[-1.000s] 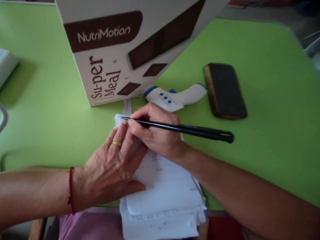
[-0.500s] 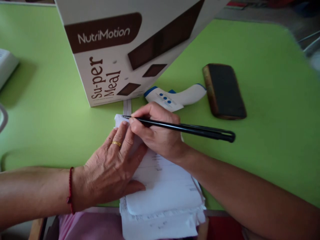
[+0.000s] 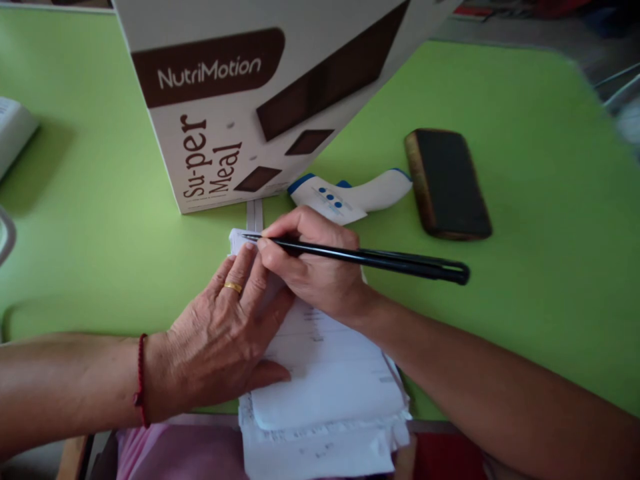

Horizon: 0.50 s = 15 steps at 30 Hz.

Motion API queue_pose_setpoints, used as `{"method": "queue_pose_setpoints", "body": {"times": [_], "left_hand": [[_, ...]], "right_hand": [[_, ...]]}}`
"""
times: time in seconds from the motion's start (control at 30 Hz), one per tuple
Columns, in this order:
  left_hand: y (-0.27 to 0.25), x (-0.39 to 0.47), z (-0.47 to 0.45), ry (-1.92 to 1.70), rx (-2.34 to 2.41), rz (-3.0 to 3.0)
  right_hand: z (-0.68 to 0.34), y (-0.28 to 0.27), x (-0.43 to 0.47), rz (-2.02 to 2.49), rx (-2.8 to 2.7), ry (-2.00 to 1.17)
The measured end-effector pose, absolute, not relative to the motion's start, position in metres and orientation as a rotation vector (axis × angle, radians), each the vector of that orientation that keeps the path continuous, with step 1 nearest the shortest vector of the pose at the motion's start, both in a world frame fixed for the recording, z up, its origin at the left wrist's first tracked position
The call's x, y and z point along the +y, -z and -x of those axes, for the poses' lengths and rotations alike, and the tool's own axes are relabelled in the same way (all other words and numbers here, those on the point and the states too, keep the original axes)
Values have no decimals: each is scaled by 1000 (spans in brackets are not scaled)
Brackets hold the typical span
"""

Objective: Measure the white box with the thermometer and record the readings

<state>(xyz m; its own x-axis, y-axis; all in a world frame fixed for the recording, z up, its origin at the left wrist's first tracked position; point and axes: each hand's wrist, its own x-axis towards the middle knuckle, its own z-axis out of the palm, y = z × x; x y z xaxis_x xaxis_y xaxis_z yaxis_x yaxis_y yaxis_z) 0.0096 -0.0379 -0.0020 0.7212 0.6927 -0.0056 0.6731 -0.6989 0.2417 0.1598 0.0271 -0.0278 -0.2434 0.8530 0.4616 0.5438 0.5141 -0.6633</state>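
Note:
A stack of white papers (image 3: pixel 330 380) with ragged edges lies at the table's near edge and hangs partly over it. My left hand (image 3: pixel 225 327), with a gold ring and a red cord bracelet, rests flat on the stack's left side, fingers stretched out. In my right hand (image 3: pixel 320 260) a black pen (image 3: pixel 380 259) is pinched near its tip. The pen's tip is at the top left end of the papers, just beyond my left fingertips. Both hands cover much of the upper sheet, so its writing is mostly hidden.
On the green table (image 3: pixel 540 280) a tall white and brown box (image 3: pixel 215 133) stands beyond my hands. A white and blue infrared thermometer (image 3: pixel 350 193) lies beside it. To the right is a dark phone in a brown case (image 3: pixel 450 183). A white object (image 3: pixel 13 133) sits at far left.
The pen tip and right hand have shifted very slightly. My left hand stays in place on the papers.

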Motion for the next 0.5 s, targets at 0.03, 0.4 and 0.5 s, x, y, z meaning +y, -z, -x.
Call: {"method": "queue_pose_setpoints", "body": {"times": [0.03,0.4,0.5], "left_hand": [[2,-38,-10,-123,1089,-2701],[2,-37,-10,-98,1080,-2701],[3,-37,-9,-96,1080,-2702]], "right_hand": [[-160,28,27,1152,-1923,-471],[-162,27,27,1139,-1909,-422],[-162,27,27,1170,-1896,-414]]}}
